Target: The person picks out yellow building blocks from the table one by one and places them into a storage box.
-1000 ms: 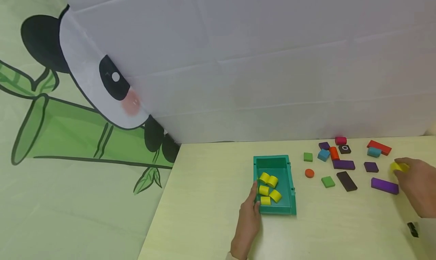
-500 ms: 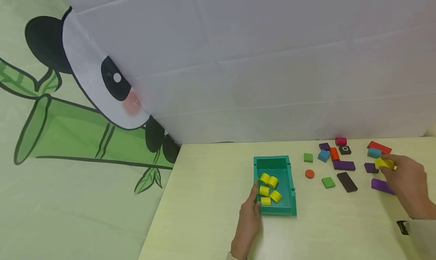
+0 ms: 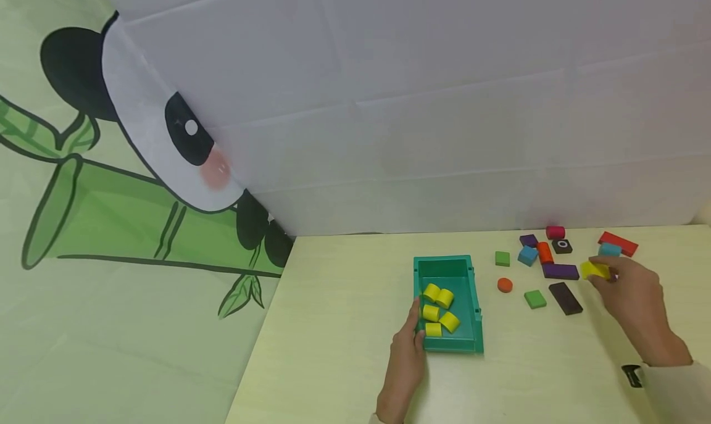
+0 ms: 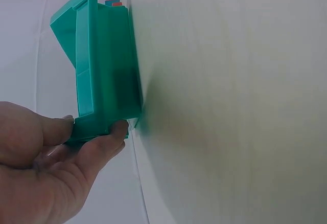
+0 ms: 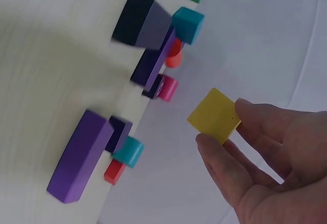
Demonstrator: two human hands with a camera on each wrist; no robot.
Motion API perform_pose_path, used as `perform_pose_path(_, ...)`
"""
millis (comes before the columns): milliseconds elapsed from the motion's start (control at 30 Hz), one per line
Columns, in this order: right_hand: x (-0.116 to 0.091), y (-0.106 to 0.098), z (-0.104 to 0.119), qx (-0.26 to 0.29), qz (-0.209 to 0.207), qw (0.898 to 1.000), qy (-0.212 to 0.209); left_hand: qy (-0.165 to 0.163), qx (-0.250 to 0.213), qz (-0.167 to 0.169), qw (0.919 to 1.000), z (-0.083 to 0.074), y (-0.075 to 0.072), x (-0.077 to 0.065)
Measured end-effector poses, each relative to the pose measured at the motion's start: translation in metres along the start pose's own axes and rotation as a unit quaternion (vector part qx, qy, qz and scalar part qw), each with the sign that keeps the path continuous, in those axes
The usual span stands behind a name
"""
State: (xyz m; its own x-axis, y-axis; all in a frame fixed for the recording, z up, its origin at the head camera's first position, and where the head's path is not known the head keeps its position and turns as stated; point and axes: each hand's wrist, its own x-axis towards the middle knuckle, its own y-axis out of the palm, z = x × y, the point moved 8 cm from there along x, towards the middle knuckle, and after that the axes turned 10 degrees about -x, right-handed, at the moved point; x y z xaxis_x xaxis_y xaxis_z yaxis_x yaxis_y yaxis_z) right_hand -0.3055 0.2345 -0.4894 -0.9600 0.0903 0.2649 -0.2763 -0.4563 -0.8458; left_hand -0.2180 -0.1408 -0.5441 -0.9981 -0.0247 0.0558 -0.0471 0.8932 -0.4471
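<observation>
In the head view my left hand (image 3: 405,365) grips the near left side of a teal plastic box (image 3: 454,345), thumb and fingers on its wall. Several short yellow blocks (image 3: 430,313) lie inside the box, toward its near left. The left wrist view shows the thumb and fingertips pinching the edge of the box (image 4: 115,60). My right hand (image 3: 636,300) pinches a yellow block (image 5: 213,115) between thumb and fingers, raised above the table among the scattered blocks. Its flat square face shows in the right wrist view.
Right of the box lie an orange disc (image 3: 504,285), green squares (image 3: 535,299), a dark brown block (image 3: 565,298), a purple bar (image 3: 560,271) and a red block (image 3: 621,243). A long purple block (image 5: 79,157) is hidden behind the right hand in the head view. A white wall sheet (image 3: 422,134) borders the back.
My right hand has moved left with the yellow block, from the far right past the purple blocks. The left hand and the box have stayed in place.
</observation>
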Motion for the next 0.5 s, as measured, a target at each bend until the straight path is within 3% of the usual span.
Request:
perform_pose_path(333,-0.008,0.013,0.022,0.011,0.036,0.999,0.018,-0.012,-0.002,-0.001,0.9999,0.002,0.001,0.0)
perform_pose_path(500,-0.011,0.017,0.033,0.028,0.043,0.999,0.007,-0.007,0.002,-0.003,1.0,0.002,0.001,0.001)
